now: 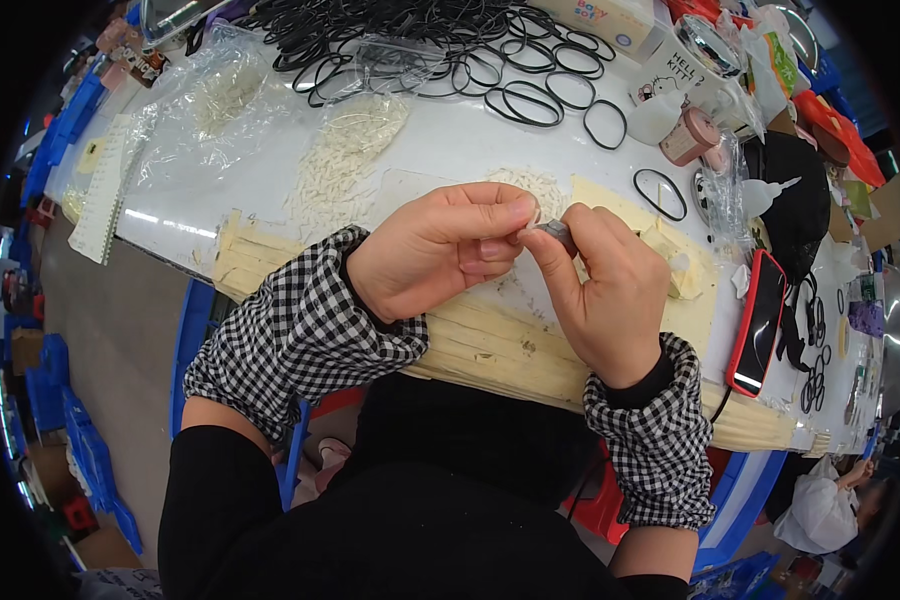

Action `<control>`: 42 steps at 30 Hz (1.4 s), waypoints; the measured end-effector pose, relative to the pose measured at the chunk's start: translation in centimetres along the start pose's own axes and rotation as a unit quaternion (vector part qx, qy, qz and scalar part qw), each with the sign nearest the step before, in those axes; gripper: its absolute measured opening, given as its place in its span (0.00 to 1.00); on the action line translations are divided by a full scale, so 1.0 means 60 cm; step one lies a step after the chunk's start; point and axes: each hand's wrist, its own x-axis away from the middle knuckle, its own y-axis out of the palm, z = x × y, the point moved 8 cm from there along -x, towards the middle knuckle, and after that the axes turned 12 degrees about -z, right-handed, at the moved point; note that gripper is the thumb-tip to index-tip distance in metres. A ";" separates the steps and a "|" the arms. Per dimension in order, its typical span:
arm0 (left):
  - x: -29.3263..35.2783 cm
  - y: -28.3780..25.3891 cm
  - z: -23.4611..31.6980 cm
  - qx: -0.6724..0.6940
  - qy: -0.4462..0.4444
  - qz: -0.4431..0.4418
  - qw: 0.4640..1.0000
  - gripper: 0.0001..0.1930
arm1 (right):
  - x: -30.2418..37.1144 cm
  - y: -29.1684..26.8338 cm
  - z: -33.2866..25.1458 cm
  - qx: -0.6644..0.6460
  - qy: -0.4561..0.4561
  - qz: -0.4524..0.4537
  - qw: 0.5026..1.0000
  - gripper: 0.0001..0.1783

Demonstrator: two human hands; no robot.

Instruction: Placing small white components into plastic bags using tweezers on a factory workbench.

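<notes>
Above the table's near edge, my left hand (445, 240) and my right hand (610, 285) meet, fingertips almost touching. Thumb and finger of my left hand are pinched on a small white piece (536, 213). Gripped in my right hand is a small dark grey object (558, 234), mostly covered by the fingers; its kind is not clear. Just beyond my hands lies a small heap of white pieces (530, 185). A larger heap of similar white pieces (335, 165) spreads to the left, partly spilling from a clear bag.
Black rubber rings (530, 103) and a tangled black pile (370, 35) cover the far side. Clear plastic bags (210, 110) lie left. At right are a red-edged phone (758, 322), a pink jar (690, 137) and a white bottle (656, 118). Yellowish tape (510, 345) lines the near edge.
</notes>
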 end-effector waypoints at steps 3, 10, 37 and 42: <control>0.000 0.000 0.000 -0.002 0.001 -0.001 1.000 0.09 | 0.000 0.000 0.003 -0.002 0.003 0.005 1.000 0.18; 0.000 0.003 0.001 -0.004 -0.001 -0.006 1.000 0.09 | -0.001 0.000 0.001 -0.011 0.009 0.004 1.000 0.18; 0.008 -0.027 0.006 -0.108 -0.008 0.123 0.987 0.10 | -0.001 0.022 0.018 -0.110 0.009 -0.052 0.993 0.11; 0.006 -0.018 -0.002 -0.070 -0.035 0.080 0.994 0.12 | -0.002 0.007 0.014 -0.163 0.004 -0.006 0.987 0.05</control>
